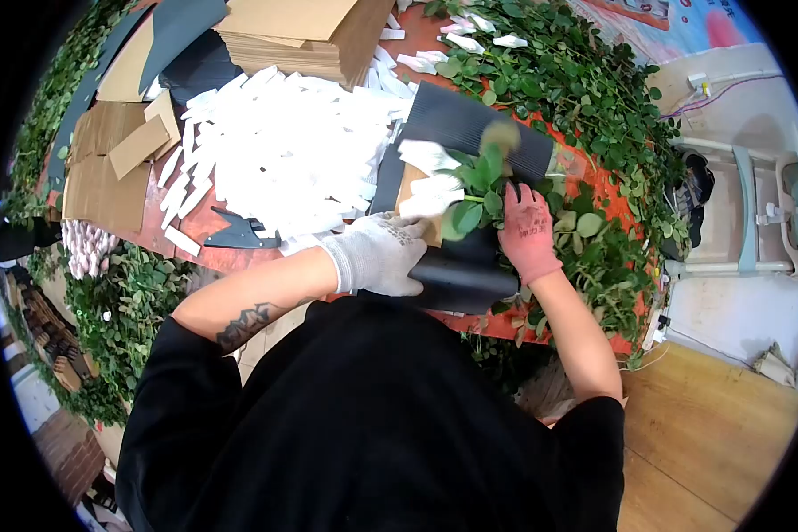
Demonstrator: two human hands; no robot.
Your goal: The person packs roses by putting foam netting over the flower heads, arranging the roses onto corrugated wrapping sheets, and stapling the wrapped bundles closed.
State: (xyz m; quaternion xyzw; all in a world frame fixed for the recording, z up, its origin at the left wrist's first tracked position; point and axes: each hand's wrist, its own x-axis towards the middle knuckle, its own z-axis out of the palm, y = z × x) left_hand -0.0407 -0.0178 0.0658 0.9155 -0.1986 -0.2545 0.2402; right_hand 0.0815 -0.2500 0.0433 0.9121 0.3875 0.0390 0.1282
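My left hand (pixel 381 254), in a grey-white glove, lies with thumb and fingers apart at the edge of a black corrugated sheet (pixel 465 282). Beside its fingertips are white-sleeved rose buds (pixel 433 195) on a strip of brown cardboard (pixel 410 186). Green rose leaves (pixel 486 173) spread to the right of the buds, one blurred at the top. My right hand (pixel 528 232), in a pink glove with dark fingertips, curls its fingers over the stem side of these roses. The stems under it are mostly hidden.
A large heap of white sleeves (pixel 293 151) covers the table's left side. Near it lie a black stapler-like tool (pixel 239 232) and cardboard stacks (pixel 284 40). Leafy rose stems (pixel 576 80) line the right side. A white chair (pixel 727 208) stands beyond them.
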